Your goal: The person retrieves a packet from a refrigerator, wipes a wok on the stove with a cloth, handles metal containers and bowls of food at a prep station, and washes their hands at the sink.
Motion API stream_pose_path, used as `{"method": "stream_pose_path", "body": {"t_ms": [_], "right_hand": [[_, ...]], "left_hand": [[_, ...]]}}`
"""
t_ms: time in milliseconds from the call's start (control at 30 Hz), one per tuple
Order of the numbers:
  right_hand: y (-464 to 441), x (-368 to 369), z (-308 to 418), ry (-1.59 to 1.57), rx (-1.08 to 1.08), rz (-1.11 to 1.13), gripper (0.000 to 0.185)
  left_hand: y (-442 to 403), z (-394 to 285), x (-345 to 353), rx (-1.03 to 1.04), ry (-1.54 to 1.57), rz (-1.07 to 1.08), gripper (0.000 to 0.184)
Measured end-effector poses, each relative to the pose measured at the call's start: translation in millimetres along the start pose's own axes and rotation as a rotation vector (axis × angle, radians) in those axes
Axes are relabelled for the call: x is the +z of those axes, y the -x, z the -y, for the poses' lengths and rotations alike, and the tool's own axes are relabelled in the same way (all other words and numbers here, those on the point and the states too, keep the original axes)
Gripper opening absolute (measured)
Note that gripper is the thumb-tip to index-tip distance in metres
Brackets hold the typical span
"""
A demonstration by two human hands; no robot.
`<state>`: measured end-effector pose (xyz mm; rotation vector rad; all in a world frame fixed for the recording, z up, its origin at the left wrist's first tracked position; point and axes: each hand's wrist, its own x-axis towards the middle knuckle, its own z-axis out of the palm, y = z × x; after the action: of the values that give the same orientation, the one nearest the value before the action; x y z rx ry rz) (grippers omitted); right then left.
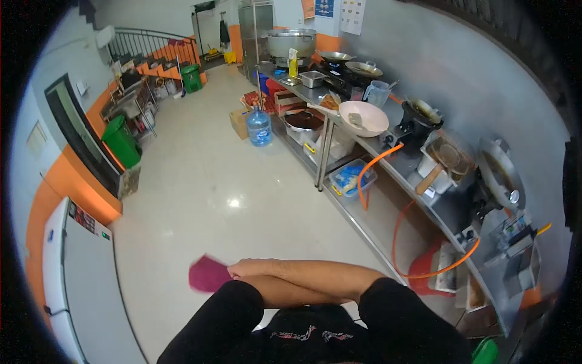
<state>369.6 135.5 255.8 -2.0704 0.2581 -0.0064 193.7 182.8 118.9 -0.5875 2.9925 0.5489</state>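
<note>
My forearms are crossed in front of my body. My right hand (245,267) reaches over to the left, its fingers closed on a maroon cloth (210,273). The cloth hangs out beyond the fingers above the floor, slightly blurred. Beneath the right forearm runs my left forearm (291,291), pointing to the right. Its hand is tucked by the right elbow and sleeve, so the fingers are hidden.
On the right stands a long steel counter (415,177) with a pink bowl (371,119), woks and orange hoses (379,159). A water bottle (259,128) and carton (239,124) sit on the floor (200,182). At left are a white freezer (91,273) and green bin (121,142).
</note>
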Motion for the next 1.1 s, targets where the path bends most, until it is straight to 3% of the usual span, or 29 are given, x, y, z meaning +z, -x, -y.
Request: {"method": "stream_pose_path", "body": {"t_ms": [100, 267, 367, 400, 467, 500, 533, 600, 667, 767, 833, 900, 933, 1000, 1100], "right_hand": [[-54.6, -17.4, 13.4, 0.371, -0.026, 0.051, 0.026], [-107.3, -96.0, -6.0, 0.317, 0.095, -0.222, 0.024], [-145.6, -168.5, -69.5, 0.136, 0.033, -0.513, 0.024], [-159.2, -192.3, -89.8, 0.022, 0.021, -0.569, 0.024], [-189.4, -244.0, -126.5, -0.107, 0.025, -0.588, 0.022], [-192.3, -279.1, -118.5, -0.212, 0.132, -0.532, 0.021], [-210.4, -302.3, -129.4, -0.233, 0.152, -0.523, 0.021], [-259.0, -341.5, -158.0, -0.336, 0.030, -0.694, 0.021], [-306.6, -381.3, -168.9, -0.340, -0.011, -0.751, 0.021], [-373.0, -442.6, -191.4, -0.470, -0.028, -0.783, 0.020], [-400.5, -490.1, -188.8, -0.635, 0.037, -0.755, 0.019], [-425.9, -529.7, -214.5, -0.683, 0.023, -0.842, 0.021], [-434.6, -548.7, -230.3, -0.640, 0.036, -0.922, 0.023], [-429.4, -591.5, -250.7, -0.648, 0.075, -1.046, 0.021], [-399.2, -654.4, -278.9, -0.873, 0.122, -1.194, 0.027]], "left_hand": [[73.0, 61.1, -25.9, -0.091, 0.033, 0.017, 0.036], [176.5, 186.7, -86.2, -0.227, 0.190, 0.016, 0.039], [234.0, 255.1, -154.1, -0.319, 0.551, -0.017, 0.041], [254.9, 260.6, -181.3, -0.472, 0.833, 0.010, 0.042], [299.8, 280.5, -223.1, -0.539, 1.206, -0.246, 0.035], [324.6, 293.5, -233.0, -0.594, 1.379, -0.384, 0.034], [346.7, 304.4, -249.0, -0.781, 1.435, -0.538, 0.032], [380.8, 340.2, -247.3, -1.122, 1.252, -0.953, 0.026], [402.0, 384.6, -247.9, -1.332, 1.126, -1.197, 0.027], [414.0, 488.0, -245.5, -1.329, 0.997, -1.236, 0.038], [394.3, 564.7, -286.0, -1.141, 0.811, -1.359, 0.053], [385.4, 646.7, -323.9, -1.055, 0.711, -1.214, 0.063], [375.8, 684.1, -349.2, -0.946, 0.576, -1.243, 0.049], [372.5, 758.0, -388.1, -0.886, 0.711, -1.008, 0.030], [336.8, 844.5, -454.8, -0.685, 0.676, -0.955, 0.021]]}}
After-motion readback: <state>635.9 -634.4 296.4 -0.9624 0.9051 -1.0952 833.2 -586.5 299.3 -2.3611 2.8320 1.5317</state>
